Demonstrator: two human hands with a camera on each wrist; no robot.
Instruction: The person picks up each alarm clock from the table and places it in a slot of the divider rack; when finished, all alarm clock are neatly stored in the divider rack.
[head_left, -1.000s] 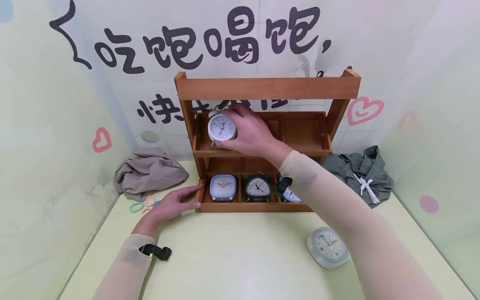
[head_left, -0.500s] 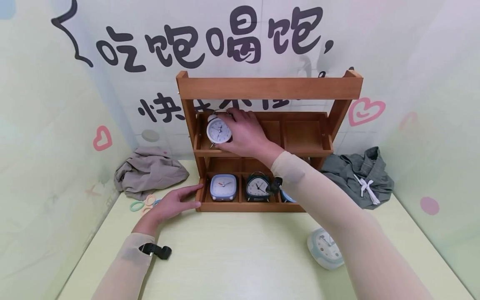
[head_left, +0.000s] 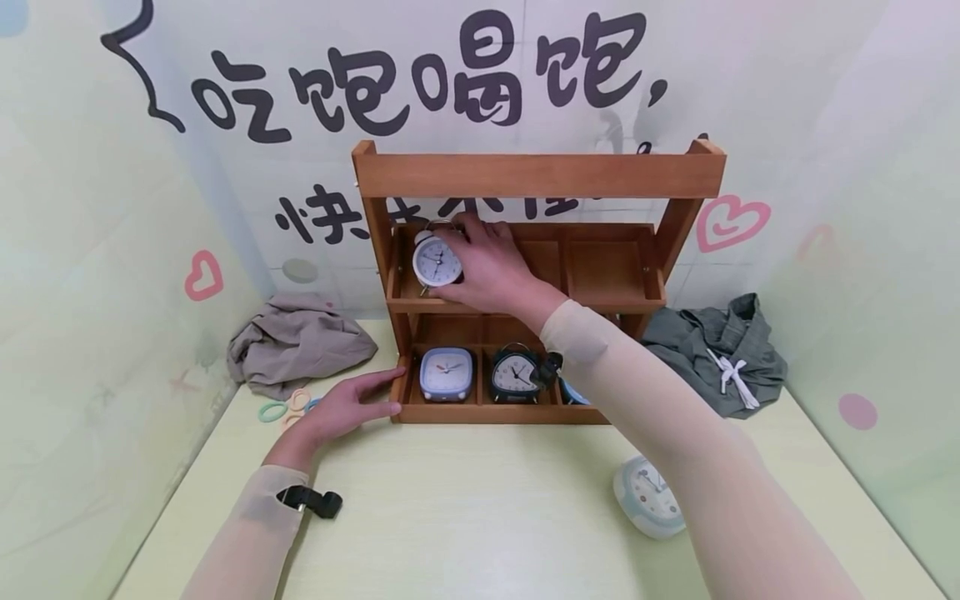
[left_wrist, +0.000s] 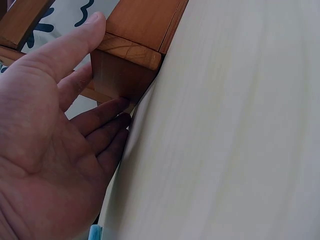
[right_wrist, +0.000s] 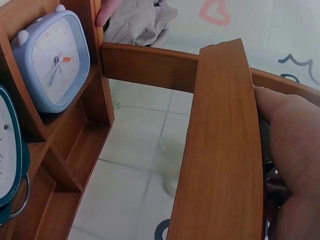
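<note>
While the desk (head_left: 480, 500) spreads before you, a two-tier wooden rack (head_left: 540, 176) stands on it.
Your left hand (head_left: 341, 410) touches its lower left end, fingers extended. A pale blue-and-white clock (head_left: 647, 500) lies on the desk; a square blue clock (head_left: 446, 375) and a dark green alarm clock (head_left: 513, 373) sit in the lower tier's left and middle compartments. Your right hand (head_left: 491, 265) grips a white bell-topped alarm clock (head_left: 437, 262) in its fingers at the upper left compartment.

My 2 arms (head_left: 645, 392) reach forward, the right slanting leftward. My left hand (head_left: 337, 415) touches the lower left edge of the rack (head_left: 540, 175), thumb and fingers parted; my right hand (head_left: 487, 268) grips near the upper tier's left edge.
</note>
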